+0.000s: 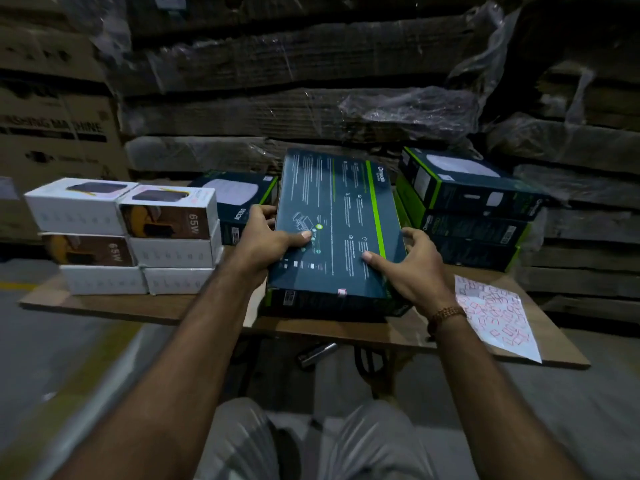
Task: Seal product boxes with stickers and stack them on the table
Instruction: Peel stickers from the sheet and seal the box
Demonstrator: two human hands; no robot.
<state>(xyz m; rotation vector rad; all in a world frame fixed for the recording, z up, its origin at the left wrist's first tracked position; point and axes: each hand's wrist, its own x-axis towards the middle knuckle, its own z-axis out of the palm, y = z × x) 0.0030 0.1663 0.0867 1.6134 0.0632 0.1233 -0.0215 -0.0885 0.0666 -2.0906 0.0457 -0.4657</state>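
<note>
A person, seen from a head camera, holds a flat dark teal box (337, 226) with both hands above the middle of a brown tabletop (104, 306); the box is tilted, its far end raised, its near end resting on another dark box (329, 301) of the same kind; a bright green stripe runs along its right side, with the brand name "Omada" near the far end; the remaining small white print and diagrams are too small to read. The left hand (266, 237) has its grip clamped on the box's left edge, thumb on top, fingers curled around the edge; the right hand (412, 261) clamps the right edge, thumb flat on top; a beaded bracelet (446, 315) sits on the right wrist.

At 10 o'clock stand white boxes (128, 237) stacked three high in two columns, some faces brown and marked "65W". At 11 o'clock a teal box (239, 202) shows a white round device. At 2 o'clock sits a stack (467, 209) of teal and green boxes. At 4 o'clock a white sheet (495, 313) of red-outlined stickers lies at the tabletop's edge. Behind, shrink-wrapped cartons (311, 81) fill the background; one at the left reads, blurred, "WASHING MACHINE".
</note>
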